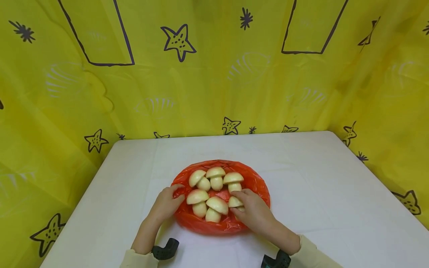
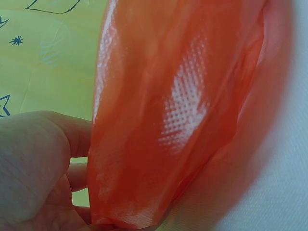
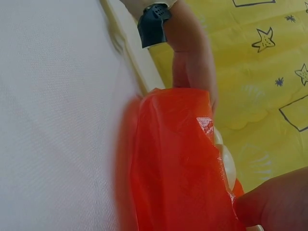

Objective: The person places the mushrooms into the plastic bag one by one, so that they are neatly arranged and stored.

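Note:
A round, shallow container wrapped in red plastic (image 1: 192, 227) sits on the white table, its base hidden. Inside it lie several pale, smooth toy-like mushrooms (image 1: 215, 172) with domed caps and thick stems. My right hand (image 1: 256, 212) reaches over the right rim, thumb and forefinger around a mushroom (image 1: 235, 201) whose stem is partly covered by the hand. At the opposite side my left hand (image 1: 167, 203) rests on the rim, its fingers spread apart over the red plastic. In the left wrist view, its fingertips pass behind the red wall (image 2: 144, 120).
The white table (image 1: 301, 167) reaches back to a yellow curtain (image 1: 207, 85) with drawn stars, which also hangs along both sides. A dark band (image 1: 166, 249) is on the left wrist and another (image 1: 278, 259) on the right.

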Demonstrator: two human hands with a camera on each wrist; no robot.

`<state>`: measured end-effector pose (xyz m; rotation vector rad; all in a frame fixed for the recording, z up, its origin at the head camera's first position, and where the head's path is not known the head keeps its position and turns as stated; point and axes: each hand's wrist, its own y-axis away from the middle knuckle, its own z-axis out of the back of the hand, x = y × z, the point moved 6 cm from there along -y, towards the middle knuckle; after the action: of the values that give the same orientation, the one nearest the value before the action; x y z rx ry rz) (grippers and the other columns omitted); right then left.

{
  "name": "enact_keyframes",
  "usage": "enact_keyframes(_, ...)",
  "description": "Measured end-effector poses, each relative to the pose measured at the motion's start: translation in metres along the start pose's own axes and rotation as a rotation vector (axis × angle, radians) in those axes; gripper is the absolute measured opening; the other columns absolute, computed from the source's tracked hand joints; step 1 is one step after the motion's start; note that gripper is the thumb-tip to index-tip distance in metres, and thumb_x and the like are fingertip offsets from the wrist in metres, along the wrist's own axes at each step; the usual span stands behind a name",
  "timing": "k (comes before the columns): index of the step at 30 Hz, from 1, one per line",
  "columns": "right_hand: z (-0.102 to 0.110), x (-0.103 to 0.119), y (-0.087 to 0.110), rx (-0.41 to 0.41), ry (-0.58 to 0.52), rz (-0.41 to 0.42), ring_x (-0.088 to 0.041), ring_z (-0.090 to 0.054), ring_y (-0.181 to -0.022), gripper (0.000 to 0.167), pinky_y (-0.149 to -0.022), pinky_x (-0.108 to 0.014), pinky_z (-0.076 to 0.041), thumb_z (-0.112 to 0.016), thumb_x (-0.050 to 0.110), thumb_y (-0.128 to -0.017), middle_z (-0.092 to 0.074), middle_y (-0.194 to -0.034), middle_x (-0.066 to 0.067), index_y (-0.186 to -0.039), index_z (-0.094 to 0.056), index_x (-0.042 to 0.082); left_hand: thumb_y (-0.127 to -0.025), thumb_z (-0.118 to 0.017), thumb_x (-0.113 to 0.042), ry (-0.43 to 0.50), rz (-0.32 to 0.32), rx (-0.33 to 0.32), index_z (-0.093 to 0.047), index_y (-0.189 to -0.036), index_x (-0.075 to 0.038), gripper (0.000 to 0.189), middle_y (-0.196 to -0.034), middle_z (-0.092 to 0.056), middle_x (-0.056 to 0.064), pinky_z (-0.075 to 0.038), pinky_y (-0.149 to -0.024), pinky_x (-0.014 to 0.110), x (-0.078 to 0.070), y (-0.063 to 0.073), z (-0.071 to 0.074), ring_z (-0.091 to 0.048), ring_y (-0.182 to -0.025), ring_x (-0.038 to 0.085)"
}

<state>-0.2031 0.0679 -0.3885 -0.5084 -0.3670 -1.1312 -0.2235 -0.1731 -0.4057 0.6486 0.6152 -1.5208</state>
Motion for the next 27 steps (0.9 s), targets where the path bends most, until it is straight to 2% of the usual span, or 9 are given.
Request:
enact_keyframes(7,0.007,0.005,0.004,0.017,0.030,-0.012,-0.023,-0.056,-0.094,0.052,-0.080,-0.038,-0.048,-0.075,0.019,-0.074,-0.056,-0.108,-0.010,-0.121,-0.058,0.006,-0.085,-0.054,-0.009,0.003,-0.009,-0.004,-0.060,-0.114,0.002,0.032,-0.102,-0.060,0.014,-0.048,-0.076,0.041,0.000,0.000,-0.001,-0.053,-0.088,0.027)
enact_keyframes(11,0.031,0.013,0.010,-0.030,0.019,-0.022,-0.024,-0.055,-0.099,0.053,-0.082,-0.041,-0.047,-0.076,0.022,-0.074,-0.055,-0.112,-0.009,-0.121,-0.058,0.006,-0.084,-0.054,-0.009,0.004,-0.013,-0.006,-0.060,-0.114,0.002,0.032,-0.101,-0.060,0.014,-0.048,-0.076,0.041,0.000,0.000,-0.001,-0.053,-0.087,0.026)
enact_keyframes(15,0.061,0.012,0.014,-0.123,-0.014,-0.012,-0.024,-0.056,-0.099,0.044,-0.080,-0.042,-0.048,-0.075,0.022,-0.075,-0.058,-0.110,-0.006,-0.113,-0.062,0.005,-0.085,-0.054,-0.009,0.004,-0.012,-0.002,-0.059,-0.115,0.002,0.032,-0.102,-0.060,0.014,-0.048,-0.077,0.042,0.000,0.000,-0.001,-0.053,-0.089,0.027)
enact_keyframes(18,0.076,0.001,0.015,-0.163,-0.064,-0.021,-0.026,-0.056,-0.099,0.038,-0.075,-0.041,-0.050,-0.073,0.020,-0.077,-0.060,-0.109,-0.007,-0.110,-0.063,0.004,-0.085,-0.054,-0.010,0.004,-0.013,0.002,-0.059,-0.115,0.001,0.033,-0.103,-0.060,0.014,-0.048,-0.077,0.042,0.001,0.000,-0.001,-0.052,-0.089,0.027)
enact_keyframes(21,0.086,-0.017,0.017,-0.169,-0.093,-0.045,-0.028,-0.056,-0.096,0.035,-0.071,-0.040,-0.052,-0.072,0.018,-0.079,-0.061,-0.109,-0.009,-0.110,-0.063,0.004,-0.085,-0.054,-0.009,-0.001,-0.035,-0.002,-0.060,-0.114,0.001,0.032,-0.102,-0.060,0.014,-0.047,-0.078,0.043,-0.001,0.001,0.000,-0.053,-0.089,0.028)
enact_keyframes(24,0.093,-0.035,0.020,-0.186,-0.078,-0.038,-0.029,-0.056,-0.096,0.034,-0.071,-0.041,-0.052,-0.071,0.016,-0.079,-0.061,-0.108,-0.010,-0.110,-0.063,0.004,-0.085,-0.056,-0.011,-0.007,-0.057,0.001,-0.060,-0.115,0.001,0.033,-0.104,-0.060,0.015,-0.045,-0.082,0.045,-0.004,0.002,0.004,-0.054,-0.095,0.030)
enact_keyframes(27,0.099,-0.049,0.019,-0.208,-0.040,-0.026,-0.031,-0.054,-0.098,0.039,-0.072,-0.044,-0.051,-0.070,0.016,-0.080,-0.059,-0.112,-0.014,-0.115,-0.060,0.002,-0.086,-0.057,-0.014,-0.017,-0.064,-0.011,-0.057,-0.120,0.001,0.037,-0.112,-0.057,0.018,-0.042,-0.087,0.049,-0.011,0.005,0.015,-0.051,-0.104,0.034)
